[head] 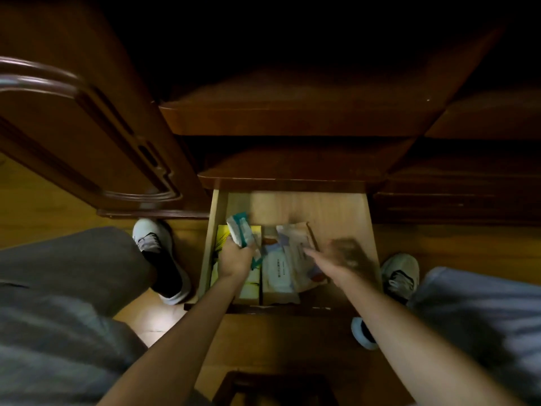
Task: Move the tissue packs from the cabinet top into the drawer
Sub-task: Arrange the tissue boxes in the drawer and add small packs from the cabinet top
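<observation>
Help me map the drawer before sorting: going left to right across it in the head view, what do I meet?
Yellow pack → left hand gripping a teal-edged tissue pack → white pack → blurred right hand.

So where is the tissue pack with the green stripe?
In the head view, the green-striped tissue pack is gripped in the left hand, over the left side of the open drawer, above a yellow pack lying inside.
</observation>
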`<state>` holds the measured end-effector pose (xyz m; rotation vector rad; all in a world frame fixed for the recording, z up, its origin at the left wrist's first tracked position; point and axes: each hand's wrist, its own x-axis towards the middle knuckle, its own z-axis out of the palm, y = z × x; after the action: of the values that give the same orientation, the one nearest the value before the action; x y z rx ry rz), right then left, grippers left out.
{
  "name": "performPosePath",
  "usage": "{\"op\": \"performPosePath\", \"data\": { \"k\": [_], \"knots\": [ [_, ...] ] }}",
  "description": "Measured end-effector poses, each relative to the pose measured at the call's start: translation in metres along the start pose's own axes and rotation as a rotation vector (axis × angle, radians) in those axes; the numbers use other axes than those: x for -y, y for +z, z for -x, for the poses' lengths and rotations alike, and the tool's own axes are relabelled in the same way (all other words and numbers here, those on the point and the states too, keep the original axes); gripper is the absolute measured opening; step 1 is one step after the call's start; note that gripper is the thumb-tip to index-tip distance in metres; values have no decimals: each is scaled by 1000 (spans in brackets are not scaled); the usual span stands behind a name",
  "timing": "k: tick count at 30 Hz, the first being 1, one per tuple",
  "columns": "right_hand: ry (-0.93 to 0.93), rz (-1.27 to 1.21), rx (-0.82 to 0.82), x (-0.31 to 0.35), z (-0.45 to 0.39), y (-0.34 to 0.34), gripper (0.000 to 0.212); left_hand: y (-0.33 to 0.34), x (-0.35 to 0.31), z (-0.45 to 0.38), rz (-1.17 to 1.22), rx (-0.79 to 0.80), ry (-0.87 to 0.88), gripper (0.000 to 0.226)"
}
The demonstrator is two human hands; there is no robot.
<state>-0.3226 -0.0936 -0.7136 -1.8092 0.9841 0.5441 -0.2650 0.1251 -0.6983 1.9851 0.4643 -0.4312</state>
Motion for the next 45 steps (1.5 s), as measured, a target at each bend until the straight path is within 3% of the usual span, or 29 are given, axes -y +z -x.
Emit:
{"op": "performPosePath", "data": {
  "k": [2, 4, 8, 10, 12, 15, 19, 23, 26, 28, 30, 32, 34, 39, 42, 44, 45],
  "knots": [
    [62, 6, 90, 3, -7, 14, 93, 1, 9, -1, -31, -3, 7, 15],
    [28, 173, 11, 0, -15, 28, 98, 0, 19, -3, -41, 24, 15, 17],
    [-25, 268, -109, -4, -19, 32, 61, -2, 29, -8, -72, 60, 5, 26],
    [-57, 348, -251, -8, -19, 21, 49, 0, 30, -9, -62, 45, 0, 29],
    [7, 290, -293, -16, -18, 3, 39, 4, 30, -9, -55, 31, 4, 37],
    [127, 197, -105, -35, -9, -17, 33, 8, 29, -9, -24, -2, 7, 41],
    [24, 373, 143, -44, -3, -8, 38, 12, 29, -11, -9, -15, -8, 41],
    [35, 475, 113, -39, 1, 4, 52, 10, 28, -9, -3, 9, -4, 39],
    [41, 744, -121, -32, 2, 5, 99, 7, 27, -7, 6, 35, 6, 40],
    [-94, 848, -239, -22, -1, 6, 115, 4, 26, -6, -5, 55, 18, 41],
    [-312, 884, -195, -14, -10, 9, 113, 1, 27, -6, 9, 73, 27, 45],
    [-422, 884, -16, -12, -16, 14, 106, -2, 27, -5, 30, 91, 33, 47],
    [-408, 886, 76, -21, -18, 19, 102, -4, 28, -5, 35, 100, 30, 45],
    [-418, 845, 100, -24, -17, 11, 96, -1, 17, 2, 60, 150, 40, 26],
    [-476, 749, -34, -12, -11, 4, 69, 1, 11, 9, 31, 156, 104, 19],
    [-432, 514, -131, -4, -2, 3, 52, 4, 6, 13, 24, 164, 177, 20],
    [-353, 283, -68, 2, 4, 2, 53, 7, 2, 15, 4, 177, 230, 21]
  ]
}}
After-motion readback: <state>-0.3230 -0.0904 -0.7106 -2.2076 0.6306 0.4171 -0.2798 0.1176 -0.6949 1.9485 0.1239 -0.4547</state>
